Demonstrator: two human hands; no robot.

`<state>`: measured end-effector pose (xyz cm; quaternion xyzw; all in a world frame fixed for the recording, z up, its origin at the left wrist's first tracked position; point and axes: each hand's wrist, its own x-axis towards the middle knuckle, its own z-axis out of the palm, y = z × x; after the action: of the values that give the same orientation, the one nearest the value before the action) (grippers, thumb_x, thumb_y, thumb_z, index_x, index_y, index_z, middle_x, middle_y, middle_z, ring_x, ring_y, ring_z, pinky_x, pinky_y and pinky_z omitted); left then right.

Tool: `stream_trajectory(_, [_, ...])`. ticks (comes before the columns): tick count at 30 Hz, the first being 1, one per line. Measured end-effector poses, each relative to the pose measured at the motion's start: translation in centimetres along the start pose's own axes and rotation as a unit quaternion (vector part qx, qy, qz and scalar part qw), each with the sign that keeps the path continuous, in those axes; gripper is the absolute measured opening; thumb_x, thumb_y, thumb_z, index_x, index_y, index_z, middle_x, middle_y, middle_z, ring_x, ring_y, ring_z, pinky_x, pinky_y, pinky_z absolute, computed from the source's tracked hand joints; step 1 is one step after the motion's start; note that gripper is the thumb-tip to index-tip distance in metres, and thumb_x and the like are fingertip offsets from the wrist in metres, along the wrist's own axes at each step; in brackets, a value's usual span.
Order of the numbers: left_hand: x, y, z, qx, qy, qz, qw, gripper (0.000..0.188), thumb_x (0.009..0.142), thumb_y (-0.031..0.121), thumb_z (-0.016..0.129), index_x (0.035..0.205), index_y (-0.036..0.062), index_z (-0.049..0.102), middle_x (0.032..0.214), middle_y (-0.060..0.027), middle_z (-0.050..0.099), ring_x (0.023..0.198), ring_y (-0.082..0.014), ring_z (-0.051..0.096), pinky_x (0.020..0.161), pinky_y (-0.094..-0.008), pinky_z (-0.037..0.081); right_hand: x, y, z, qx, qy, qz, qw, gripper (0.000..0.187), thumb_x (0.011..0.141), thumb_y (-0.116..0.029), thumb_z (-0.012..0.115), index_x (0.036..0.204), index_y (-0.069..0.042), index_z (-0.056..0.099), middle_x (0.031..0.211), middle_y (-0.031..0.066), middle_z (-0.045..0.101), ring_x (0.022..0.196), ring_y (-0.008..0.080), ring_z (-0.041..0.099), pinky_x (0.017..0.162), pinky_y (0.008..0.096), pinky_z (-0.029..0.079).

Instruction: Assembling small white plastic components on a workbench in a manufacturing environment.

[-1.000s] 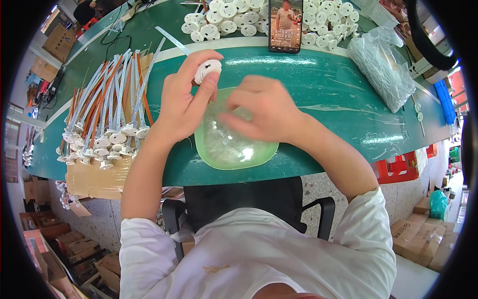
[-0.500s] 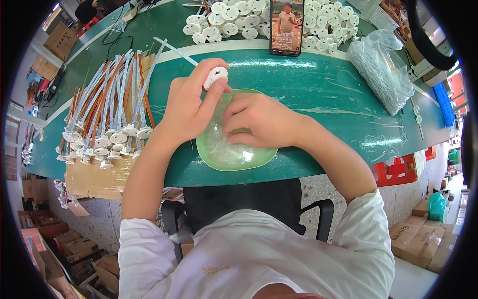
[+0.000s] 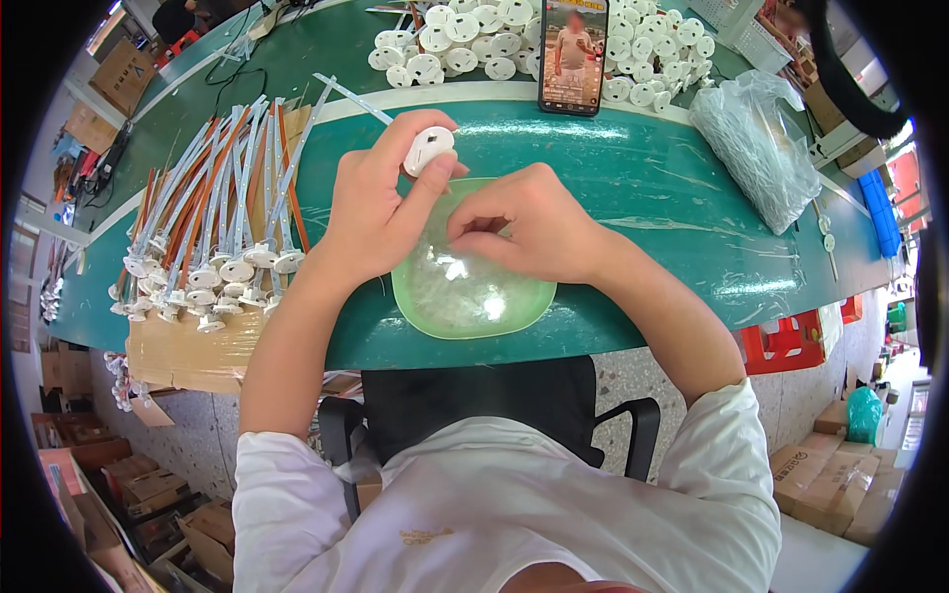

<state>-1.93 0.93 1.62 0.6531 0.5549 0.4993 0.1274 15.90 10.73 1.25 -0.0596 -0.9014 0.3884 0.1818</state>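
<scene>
My left hand is closed around a round white plastic disc with a small dark slot, held up beyond the bowl's far left edge. A pale strip sticks out behind that hand, seemingly joined to the disc. Over the light green bowl is my right hand, thumb and fingertips pressed together. Whatever sits between those fingertips is too small or hidden to make out. Small clear, shiny bits lie in the bowl, hard to tell apart.
At left, several strips with white disc ends lie on brown cardboard. White discs are heaped at the back, around an upright phone. A clear plastic bag lies at right; a red stool stands beyond the table edge.
My right hand has risen from inside the bowl, and its fingers have drawn into a pinch. My left hand still holds the disc in nearly the same place.
</scene>
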Motion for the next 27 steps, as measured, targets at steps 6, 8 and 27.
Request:
stream_trajectory(6, [0.0,-0.07,0.03,-0.012,0.006,0.005,1.0,0.024,0.097,0.014,0.062,0.119,0.0059,0.058,0.084,-0.0101,0.074,0.078,-0.0191,0.074,0.07,-0.029,0.055,0.0,0.27,0.25,-0.009,0.045,-0.032,0.998,0.01,0.082,0.0,0.071,0.092,-0.002,0.073,0.084,0.0092,0.073,0.075,0.0175,0.071,0.069,0.0304,0.058])
stream_trajectory(8, [-0.01,-0.25,-0.14,-0.01,0.032,0.035,0.999,0.027,0.093,0.013,0.067,0.118,0.0056,0.059,0.084,-0.0091,0.074,0.079,-0.0155,0.072,0.071,-0.0276,0.054,0.12,-0.28,0.06,0.055,0.144,-0.004,0.988,0.007,0.086,-0.002,0.071,0.093,-0.002,0.073,0.087,0.0063,0.073,0.08,0.0129,0.07,0.071,0.0282,0.057])
stream_trajectory(27, [0.0,0.07,-0.4,-0.06,0.052,0.023,0.997,0.039,0.08,0.0,0.077,0.115,0.0065,0.061,0.086,-0.0051,0.073,0.082,-0.0098,0.07,0.076,-0.0256,0.054,0.23,-0.22,0.22,0.063,0.199,0.038,0.977,0.012,0.092,-0.007,0.071,0.103,-0.003,0.072,0.091,0.0014,0.072,0.084,0.0085,0.066,0.073,0.0265,0.055])
